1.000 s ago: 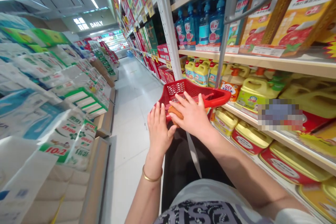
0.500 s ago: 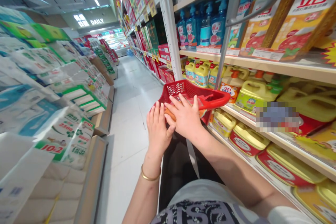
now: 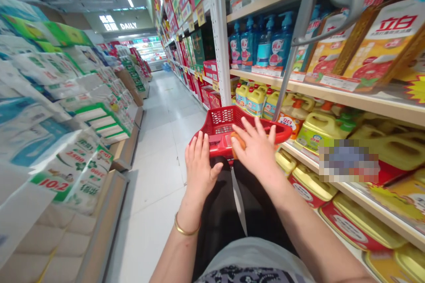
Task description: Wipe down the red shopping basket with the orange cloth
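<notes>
A red shopping basket (image 3: 226, 116) with perforated walls stands in front of my legs, its long grey pull handle (image 3: 332, 4) leaning up to the right. My left hand (image 3: 201, 166) is open, palm down, with fingers stretched over the basket's near left corner. Over the basket's right part my right hand (image 3: 257, 148) lies open with its fingers spread. Beside its thumb shows an orange thing (image 3: 239, 139), mostly hidden; I cannot tell what it is or whether the hand touches it. Neither hand is closed round anything.
Shelves on the right hold blue pump bottles (image 3: 279, 40), yellow jugs (image 3: 255, 99) and orange-and-white boxed packs (image 3: 381, 35). Stacked tissue packs (image 3: 75, 168) line the left side. Between them a pale tiled aisle (image 3: 162, 97) runs ahead to lit coolers (image 3: 149, 51).
My hands have moved apart: the right one has shifted right and slightly down, while the left stays near the basket's left corner. More of the basket's near rim shows between them.
</notes>
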A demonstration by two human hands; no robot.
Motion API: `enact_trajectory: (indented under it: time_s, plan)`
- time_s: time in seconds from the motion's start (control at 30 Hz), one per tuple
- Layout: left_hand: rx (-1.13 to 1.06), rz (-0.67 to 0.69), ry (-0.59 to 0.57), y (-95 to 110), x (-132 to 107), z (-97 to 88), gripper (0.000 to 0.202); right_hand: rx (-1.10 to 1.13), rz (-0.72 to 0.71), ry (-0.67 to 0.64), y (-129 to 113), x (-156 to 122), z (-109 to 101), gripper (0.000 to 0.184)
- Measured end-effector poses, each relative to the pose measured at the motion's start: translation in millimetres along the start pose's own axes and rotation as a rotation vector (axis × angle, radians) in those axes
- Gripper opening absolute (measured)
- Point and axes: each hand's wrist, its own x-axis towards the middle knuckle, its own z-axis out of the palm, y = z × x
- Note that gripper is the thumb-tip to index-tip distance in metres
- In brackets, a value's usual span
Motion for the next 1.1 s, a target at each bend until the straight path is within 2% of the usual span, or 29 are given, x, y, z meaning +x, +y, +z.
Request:
enact_trajectory:
  time_s: [0.1, 0.2, 0.33, 0.43, 0.53, 0.63, 0.7, 0.73, 0.8, 0.9, 0.97, 1.03, 1.1]
  plan:
    - [0.007, 0.002, -0.006, -1.0, -0.5, 0.2, 0.101, 0.041, -0.157, -0.024, -27.5, -2.6, 5.9, 0.046]
    - [0.012, 0.007, -0.008, -1.2, -0.7, 1.0, 0.099, 0.072, -0.188, -0.046, -16.8, -6.1, 3.4, 0.047]
    - [0.012, 0.027, 0.007, -0.3, -0.9, 2.8, 0.099, -0.020, 0.052, 0.021, 33.0, -7.6, -5.7, 0.046]
    - [0.001, 0.026, 0.027, -0.2, -0.9, 4.0, 0.099, -0.080, 0.170, 0.057, 47.0, -3.3, -6.9, 0.044]
    - [0.002, 0.015, 0.048, -0.8, -1.1, 4.5, 0.098, -0.063, 0.101, 0.058, 21.6, -1.8, 0.2, 0.043]
    - [-0.001, 0.018, 0.037, -1.8, -1.7, 4.5, 0.099, -0.007, -0.079, 0.031, -16.7, -4.0, 7.8, 0.045]
    - [-0.007, 0.018, 0.023, -2.2, -2.1, 4.4, 0.100, 0.030, -0.172, 0.000, -28.5, -5.4, 8.7, 0.046]
    - [-0.009, 0.018, 0.020, -2.3, -2.2, 4.4, 0.099, 0.042, -0.185, -0.013, -27.1, -5.8, 7.6, 0.046]
    - [-0.010, 0.021, 0.023, -2.0, -2.2, 4.5, 0.098, 0.045, -0.124, -0.025, -9.9, -5.5, 3.1, 0.046]
    - [-0.015, 0.022, 0.030, -0.9, -1.7, 4.6, 0.097, 0.015, 0.100, 0.003, 31.3, -1.4, -5.9, 0.044]
    - [-0.022, 0.021, 0.031, -0.2, -1.3, 4.7, 0.098, -0.014, 0.214, 0.028, 46.8, 2.5, -9.1, 0.043]
    - [-0.025, 0.015, 0.038, 0.1, -1.1, 4.8, 0.098, -0.033, 0.221, 0.039, 40.4, 4.5, -7.1, 0.043]
    - [-0.026, 0.008, 0.042, -0.2, -1.3, 4.7, 0.099, -0.020, 0.107, 0.027, 14.4, 3.2, -0.6, 0.042]
